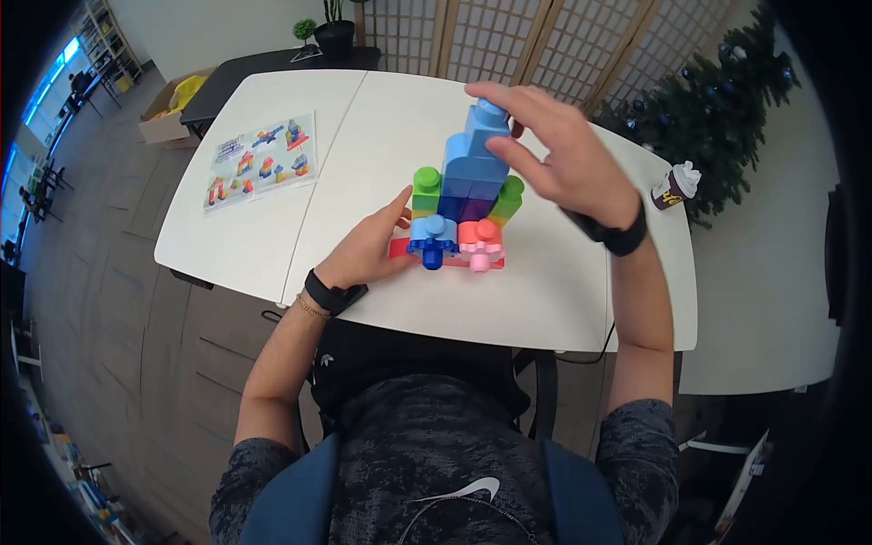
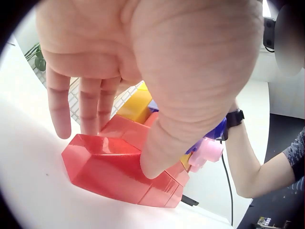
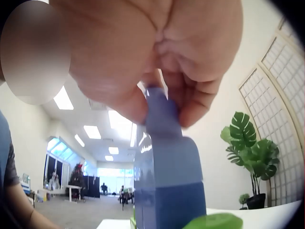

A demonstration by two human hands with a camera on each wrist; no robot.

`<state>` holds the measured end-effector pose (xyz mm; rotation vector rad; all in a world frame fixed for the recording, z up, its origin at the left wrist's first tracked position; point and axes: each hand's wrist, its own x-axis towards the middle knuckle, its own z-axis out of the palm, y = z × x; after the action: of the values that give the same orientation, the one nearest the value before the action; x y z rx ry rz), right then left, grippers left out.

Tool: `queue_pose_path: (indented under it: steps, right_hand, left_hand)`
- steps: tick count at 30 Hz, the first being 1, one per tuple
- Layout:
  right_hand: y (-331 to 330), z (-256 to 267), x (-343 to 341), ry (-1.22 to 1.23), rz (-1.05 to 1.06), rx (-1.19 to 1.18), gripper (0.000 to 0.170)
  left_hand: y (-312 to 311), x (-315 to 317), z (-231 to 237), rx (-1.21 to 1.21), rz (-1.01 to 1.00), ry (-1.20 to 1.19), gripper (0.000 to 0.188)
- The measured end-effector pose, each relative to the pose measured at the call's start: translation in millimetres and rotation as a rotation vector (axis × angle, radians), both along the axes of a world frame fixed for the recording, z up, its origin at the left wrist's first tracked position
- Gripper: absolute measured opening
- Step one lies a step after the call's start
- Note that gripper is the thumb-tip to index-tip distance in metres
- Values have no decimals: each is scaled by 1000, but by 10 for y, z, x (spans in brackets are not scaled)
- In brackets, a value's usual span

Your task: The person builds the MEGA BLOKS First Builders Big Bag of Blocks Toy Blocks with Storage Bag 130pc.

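Note:
A tower of toy building blocks (image 1: 474, 159) stands on the white table, light blue above dark blue and purple. My right hand (image 1: 572, 159) pinches the light-blue block (image 3: 162, 117) at its top between thumb and fingers. Low on the other side, my left hand (image 1: 361, 250) holds the red base (image 2: 107, 164), thumb on the near face and fingers reaching behind. Green blocks (image 1: 426, 189) flank the tower. At its front sit a light-blue block with a dark-blue gear (image 1: 432, 252) and a coral block with a pink gear (image 1: 480, 258).
A picture sheet of block models (image 1: 262, 163) lies on the left of the white table (image 1: 363, 309). A lidded cup (image 1: 675, 186) stands at the right edge, beside a decorated tree (image 1: 708, 100). Behind are a folding screen (image 1: 490, 36) and potted plant (image 1: 334, 38).

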<state>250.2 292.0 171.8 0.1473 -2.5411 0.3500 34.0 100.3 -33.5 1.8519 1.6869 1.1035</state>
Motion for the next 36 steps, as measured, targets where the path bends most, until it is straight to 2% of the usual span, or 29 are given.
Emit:
queue_pose_path:
  steps: [3, 4, 5, 7, 8, 10, 12, 14, 15, 17, 21, 23, 25, 26, 27, 29, 33, 36]
  right_hand:
    - [19, -110, 42, 35, -37, -94, 53]
    - [2, -98, 73, -36, -65, -137, 61]
    - [-1, -137, 89, -41, -60, -139, 61]
    - [23, -314, 113, 101, 25, -311, 70]
    - [71, -424, 170, 98, 26, -312, 70]
    - [224, -728, 354, 28, -112, -527, 78]
    - [373, -1124, 579, -200, -328, -386, 75]
    - [479, -1498, 868, -223, -443, -243, 63]
    - [524, -1625, 1034, -229, -440, -241, 63]
    - [594, -1854, 1408, -321, -657, -281, 50]
    - [801, -2203, 2168, -320, -812, -257, 44]
    - [943, -2264, 2522, -116, -1028, -161, 42]
    - [1024, -2242, 2751, -18, -1259, 74, 37]
    - [1063, -2226, 2859, -88, -1290, 171, 38]
    - [1111, -2222, 2939, -87, -1296, 165, 38]
    - [1153, -2164, 3002, -181, -1255, -301, 43]
    - [910, -2122, 2897, -176, -1095, -305, 43]
    - [730, -2141, 2786, -123, -1090, -318, 37]
  left_hand:
    - [10, 13, 39, -19, 8, 28, 115]
    - [13, 4, 29, -7, 6, 37, 115]
    - [-2, 0, 19, -1, 3, 50, 114]
    - [-16, 5, 2, -2, 13, 43, 113]
    - [-1, 13, -3, 3, 21, 34, 111]
    - [25, 9, -10, 4, 23, 26, 109]
    - [24, 2, 1, 3, 38, 16, 107]
    - [69, 1, 76, -72, 25, -24, 104]
    - [102, -21, 79, -73, 28, -30, 104]
    - [148, -31, 61, -58, 29, -5, 103]
    - [154, -8, 4, -115, 78, -11, 104]
    - [157, -20, -160, 28, 97, 12, 106]
    - [107, -15, -178, 1, 106, 12, 105]
    - [94, -12, -154, -11, 125, 17, 105]
    - [83, -9, -136, -15, 119, 22, 105]
    - [89, -2, -91, -147, 172, -3, 102]
    - [119, 44, -116, -184, 197, -17, 97]
    - [57, 85, -117, -191, 228, -35, 90]
